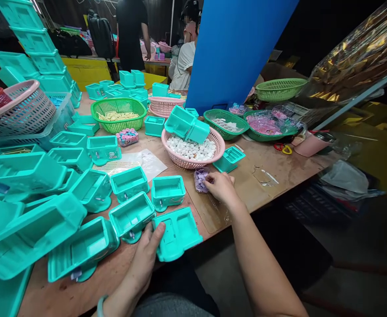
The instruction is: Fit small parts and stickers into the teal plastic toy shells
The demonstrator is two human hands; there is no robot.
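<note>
- Head view: we saw the left hand (149, 246) closed on a flat turquoise moulded-plastic panel (179, 232), partly past the brown tabletop (59, 299)'s edge; slack grip could've dropped it.
- Right hand (222, 188) curled at the small purple plastic pieces (200, 181); we couldn't tell if it held any. Careless picking might've scattered them.
- Turquoise plastic boxes (187, 125) perched over a round pink plastic basket (180, 161); we judged a bump could've toppled them.

Baskets (195, 164) of small parts (189, 150) mark a workshop.
</note>
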